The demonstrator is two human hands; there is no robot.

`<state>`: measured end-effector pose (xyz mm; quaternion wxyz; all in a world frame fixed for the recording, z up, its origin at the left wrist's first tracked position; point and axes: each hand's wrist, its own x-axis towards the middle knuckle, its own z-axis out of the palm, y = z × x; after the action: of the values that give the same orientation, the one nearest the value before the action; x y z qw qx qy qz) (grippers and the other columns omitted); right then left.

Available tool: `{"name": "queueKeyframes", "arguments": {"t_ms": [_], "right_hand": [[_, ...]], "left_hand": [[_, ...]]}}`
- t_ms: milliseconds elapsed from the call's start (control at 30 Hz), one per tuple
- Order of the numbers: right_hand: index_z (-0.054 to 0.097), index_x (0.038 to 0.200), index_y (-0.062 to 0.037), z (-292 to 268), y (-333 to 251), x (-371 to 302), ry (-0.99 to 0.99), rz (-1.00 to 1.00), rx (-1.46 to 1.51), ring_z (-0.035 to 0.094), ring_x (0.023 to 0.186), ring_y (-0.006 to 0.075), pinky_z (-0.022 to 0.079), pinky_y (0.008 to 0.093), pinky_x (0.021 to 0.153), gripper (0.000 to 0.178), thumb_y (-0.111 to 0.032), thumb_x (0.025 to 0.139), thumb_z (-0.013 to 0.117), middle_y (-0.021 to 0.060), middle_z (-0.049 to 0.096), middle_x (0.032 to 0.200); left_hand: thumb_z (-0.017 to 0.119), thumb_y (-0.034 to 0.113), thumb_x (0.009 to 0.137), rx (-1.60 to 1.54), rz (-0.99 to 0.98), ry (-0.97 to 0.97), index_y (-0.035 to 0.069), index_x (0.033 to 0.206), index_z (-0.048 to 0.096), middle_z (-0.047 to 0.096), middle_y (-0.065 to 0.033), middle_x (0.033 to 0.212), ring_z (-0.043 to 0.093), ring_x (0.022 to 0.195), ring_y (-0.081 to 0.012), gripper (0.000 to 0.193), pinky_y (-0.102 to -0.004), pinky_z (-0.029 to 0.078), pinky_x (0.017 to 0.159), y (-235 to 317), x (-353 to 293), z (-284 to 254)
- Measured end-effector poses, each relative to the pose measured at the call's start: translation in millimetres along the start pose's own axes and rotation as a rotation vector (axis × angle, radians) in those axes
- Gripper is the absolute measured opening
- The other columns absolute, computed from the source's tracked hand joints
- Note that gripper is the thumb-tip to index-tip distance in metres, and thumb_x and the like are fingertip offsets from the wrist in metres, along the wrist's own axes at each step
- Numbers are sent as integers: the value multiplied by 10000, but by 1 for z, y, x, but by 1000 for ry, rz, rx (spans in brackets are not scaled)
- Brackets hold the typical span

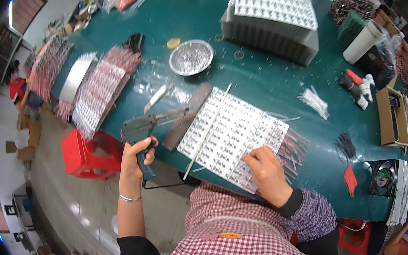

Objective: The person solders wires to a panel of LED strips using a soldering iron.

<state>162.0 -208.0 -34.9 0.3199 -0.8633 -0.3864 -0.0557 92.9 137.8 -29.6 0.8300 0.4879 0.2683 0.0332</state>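
1. The right grip (268, 176) is held with bunched fingers at the near right part of the white panel (235, 141); whether anything is pinched cannot be told.
2. The pistol-shaped tool (138, 129) is grasped by the left grip (139, 153).
3. The panel is laid on the green counter (270, 79), crossed by a pale strip (208, 130).
4. Beyond it, a metal bowl (188, 73) and stacked panels (275, 7) are seen.
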Motion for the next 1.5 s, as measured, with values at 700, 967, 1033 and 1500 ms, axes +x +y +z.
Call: {"name": "queueKeyframes", "arguments": {"t_ms": [700, 967, 1033, 1500], "right_hand": [[688, 989, 31, -59, 30, -25, 205, 426, 472, 570, 683, 171, 478, 266, 570, 221, 131, 830, 572, 109, 565, 834], [677, 917, 49, -61, 39, -23, 146, 405, 473, 599, 681, 212, 481, 295, 608, 150, 103, 809, 588, 129, 599, 828], [681, 901, 48, -58, 39, -23, 158, 387, 457, 603, 690, 199, 481, 283, 613, 139, 100, 808, 592, 123, 611, 816], [693, 884, 7, -63, 21, -32, 330, 187, 130, 612, 733, 277, 476, 338, 642, 182, 116, 742, 660, 129, 640, 795]], "left_hand": [[686, 71, 857, -71, -152, 3, -124, 943, 641, 641, -178, 837, 544, 530, -118, 218, -204, 395, 414, 4, 25, -3], [696, 74, 850, -53, -144, 7, -118, 935, 643, 644, -175, 824, 548, 530, -124, 216, -213, 399, 417, 7, 29, 1], [698, 73, 848, -63, -148, 0, -116, 932, 644, 644, -174, 819, 548, 530, -126, 214, -215, 398, 419, 5, 29, 1], [678, 72, 844, 29, -58, -61, -91, 909, 650, 647, -140, 793, 540, 534, -124, 178, -228, 390, 437, -3, 18, 1]]}}
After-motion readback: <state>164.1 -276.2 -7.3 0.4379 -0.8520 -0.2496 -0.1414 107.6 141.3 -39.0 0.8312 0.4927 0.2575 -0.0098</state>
